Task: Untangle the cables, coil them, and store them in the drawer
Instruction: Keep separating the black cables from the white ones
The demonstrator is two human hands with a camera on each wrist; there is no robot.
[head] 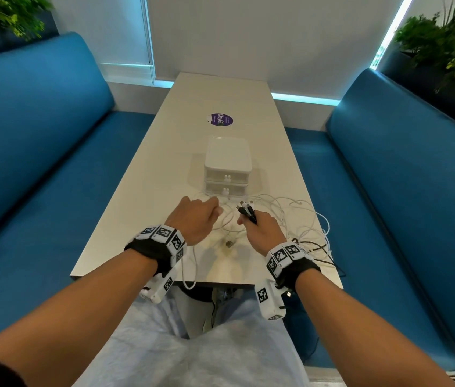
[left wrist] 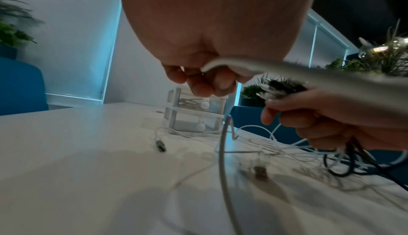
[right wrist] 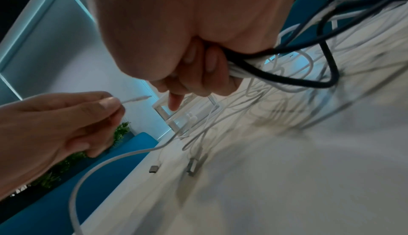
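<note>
- Nearest, over the front part of the white desk (head: 164, 152): left hand (head: 192, 219) raised, grip pinching a white cable (right wrist: 106, 162) between thumb and fingertips just behind its slim connector, the cable dropping in a loop over the near desk edge.
- Just to its right: right hand (head: 262, 233), grip curled tight round a bundle of connector ends (head: 245, 209), black and white, sticking up out of the fist.
- Below and right of that fist: tangled cables (head: 304, 219), mostly white with a black cable (right wrist: 309, 80) among them, spread loose on the desk toward its right edge.
- Flat on the desk between the hands: a USB plug (left wrist: 260, 173); a second metal plug (left wrist: 160, 146) further left.
- Behind the hands: a small white two-drawer unit (head: 227, 163), both drawers closed, white cable strands touching its base.
- Beyond: a round purple sticker (head: 220, 120) on the desk.
- Either side: blue benches (head: 39, 152).
</note>
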